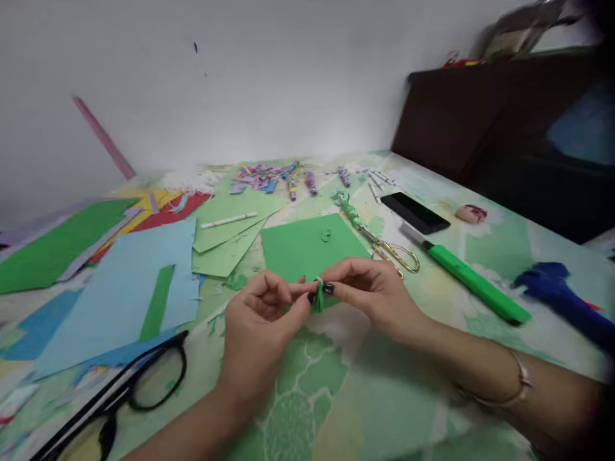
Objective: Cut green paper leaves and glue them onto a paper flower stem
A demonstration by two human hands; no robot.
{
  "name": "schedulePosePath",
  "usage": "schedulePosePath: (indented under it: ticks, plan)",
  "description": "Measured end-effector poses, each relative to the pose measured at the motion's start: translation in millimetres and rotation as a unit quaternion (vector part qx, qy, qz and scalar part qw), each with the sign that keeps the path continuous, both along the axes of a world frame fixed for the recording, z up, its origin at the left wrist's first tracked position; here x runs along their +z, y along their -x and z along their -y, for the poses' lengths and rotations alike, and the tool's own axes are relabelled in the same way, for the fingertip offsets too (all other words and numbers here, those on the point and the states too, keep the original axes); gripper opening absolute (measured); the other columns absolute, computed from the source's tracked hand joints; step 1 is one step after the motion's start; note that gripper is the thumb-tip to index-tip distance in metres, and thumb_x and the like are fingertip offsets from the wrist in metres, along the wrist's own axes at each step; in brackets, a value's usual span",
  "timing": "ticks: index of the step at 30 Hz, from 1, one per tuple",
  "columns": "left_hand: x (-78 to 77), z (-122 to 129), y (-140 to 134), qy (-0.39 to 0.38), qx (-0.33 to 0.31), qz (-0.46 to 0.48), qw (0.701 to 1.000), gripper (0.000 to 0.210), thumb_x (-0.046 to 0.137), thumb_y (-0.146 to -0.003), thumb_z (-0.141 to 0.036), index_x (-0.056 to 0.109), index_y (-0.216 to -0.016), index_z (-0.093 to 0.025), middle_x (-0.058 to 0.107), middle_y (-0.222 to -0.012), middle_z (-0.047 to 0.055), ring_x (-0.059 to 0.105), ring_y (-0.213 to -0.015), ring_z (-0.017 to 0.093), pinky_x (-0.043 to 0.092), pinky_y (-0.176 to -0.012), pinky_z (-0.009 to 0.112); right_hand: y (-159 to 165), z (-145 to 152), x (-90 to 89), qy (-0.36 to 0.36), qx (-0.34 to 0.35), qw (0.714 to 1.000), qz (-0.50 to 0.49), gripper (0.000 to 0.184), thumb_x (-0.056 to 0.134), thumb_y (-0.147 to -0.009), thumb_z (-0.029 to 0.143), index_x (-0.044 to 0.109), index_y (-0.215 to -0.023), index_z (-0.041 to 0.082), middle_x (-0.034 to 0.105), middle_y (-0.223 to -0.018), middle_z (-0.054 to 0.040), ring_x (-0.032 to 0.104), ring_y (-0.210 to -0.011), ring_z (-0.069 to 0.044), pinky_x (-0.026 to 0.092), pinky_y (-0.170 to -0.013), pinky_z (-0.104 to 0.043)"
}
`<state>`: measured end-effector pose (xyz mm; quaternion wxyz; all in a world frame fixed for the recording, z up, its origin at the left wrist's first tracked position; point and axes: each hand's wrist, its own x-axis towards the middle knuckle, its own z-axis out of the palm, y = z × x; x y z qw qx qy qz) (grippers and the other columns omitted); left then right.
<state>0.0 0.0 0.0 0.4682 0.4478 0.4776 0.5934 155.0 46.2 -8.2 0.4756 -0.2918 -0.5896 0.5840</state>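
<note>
Between my fingertips is a small green paper tassel [319, 299] with a pale bit at its top. My left hand [264, 320] pinches it from the left, thumb and forefinger pressed together. From the right, my right hand [369, 294] pinches the same piece, its dark-nailed thumb near the top. Just beyond the hands lies a green paper sheet [307, 240] with a few green scraps on it. Gold-handled scissors [384, 246] lie to the right of that sheet, their blades by a strand of green paper pieces [348, 208].
Coloured papers [139, 275] spread over the left side, with black-framed glasses [158, 378] in front. A green craft knife [475, 282], a black phone [416, 211] and a dark blue object [552, 288] lie right. Paper scraps [257, 178], beaded rolls [311, 182] and pens [377, 179] sit at the back.
</note>
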Motion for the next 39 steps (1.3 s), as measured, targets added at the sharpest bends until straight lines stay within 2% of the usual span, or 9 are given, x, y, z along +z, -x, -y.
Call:
schedulePosePath:
  ticks: [4, 8, 11, 19, 30, 39]
  plan:
    - [2.3, -2.9, 0.6, -0.001, 0.004, -0.004, 1.000, 0.031, 0.074, -0.068, -0.012, 0.044, -0.062, -0.018, 0.074, -0.076, 0.001, 0.070, -0.079, 0.015, 0.051, -0.086, 0.031, 0.4, 2.9, -0.2, -0.052, -0.025, 0.998, 0.026, 0.002, 0.067, -0.076, 0.018, 0.068, -0.077, 0.016, 0.070, -0.078, -0.0030, 0.066, -0.076, -0.013, 0.053, -0.072, -0.026]
    - [-0.8, -4.3, 2.1, 0.009, 0.002, 0.017, 1.000, 0.030, 0.074, -0.068, -0.014, 0.045, -0.063, -0.018, 0.074, -0.078, 0.001, 0.069, -0.080, 0.015, 0.051, -0.084, 0.030, 0.6, 4.4, -2.8, -0.131, -0.049, 0.989, 0.039, 0.003, 0.066, -0.077, 0.016, 0.068, -0.079, 0.017, 0.070, -0.080, -0.0046, 0.066, -0.081, -0.016, 0.053, -0.075, -0.031]
    - [-3.1, -4.7, 3.7, 0.018, -0.007, 0.049, 0.999, 0.032, 0.074, -0.067, -0.013, 0.043, -0.063, -0.018, 0.074, -0.076, 0.000, 0.068, -0.080, 0.014, 0.051, -0.082, 0.028, 0.4, 4.5, -3.3, -0.149, -0.053, 0.987, 0.039, 0.005, 0.065, -0.077, 0.014, 0.068, -0.080, 0.017, 0.071, -0.082, -0.0048, 0.067, -0.082, -0.016, 0.054, -0.076, -0.032]
    - [0.8, -8.8, 3.6, 0.054, -0.044, 0.097, 0.993, 0.037, 0.077, -0.062, -0.009, 0.041, -0.060, -0.017, 0.072, -0.070, -0.001, 0.066, -0.068, 0.011, 0.051, -0.064, 0.019, -1.7, 4.4, 0.1, -0.111, -0.046, 0.992, 0.026, 0.006, 0.069, -0.075, 0.015, 0.071, -0.078, 0.019, 0.071, -0.080, -0.0026, 0.068, -0.078, -0.014, 0.056, -0.076, -0.028]
    - [-1.3, -9.8, 3.9, 0.044, -0.042, 0.085, 0.994, 0.037, 0.076, -0.064, -0.009, 0.040, -0.061, -0.017, 0.072, -0.073, -0.001, 0.065, -0.069, 0.010, 0.051, -0.066, 0.020, -2.2, 3.2, 3.7, -0.076, -0.039, 0.995, 0.044, 0.008, 0.071, -0.072, 0.017, 0.073, -0.080, 0.018, 0.073, -0.080, -0.0030, 0.068, -0.077, -0.013, 0.055, -0.074, -0.026]
    - [0.3, -3.1, 3.1, 0.013, -0.009, -0.016, 1.000, 0.034, 0.073, -0.068, -0.011, 0.041, -0.061, -0.018, 0.074, -0.082, 0.001, 0.068, -0.080, 0.014, 0.053, -0.074, 0.024, -1.7, 3.7, 2.4, -0.055, -0.048, 0.997, 0.040, 0.007, 0.071, -0.072, 0.021, 0.074, -0.078, 0.018, 0.074, -0.081, -0.0043, 0.069, -0.077, -0.016, 0.057, -0.074, -0.030]
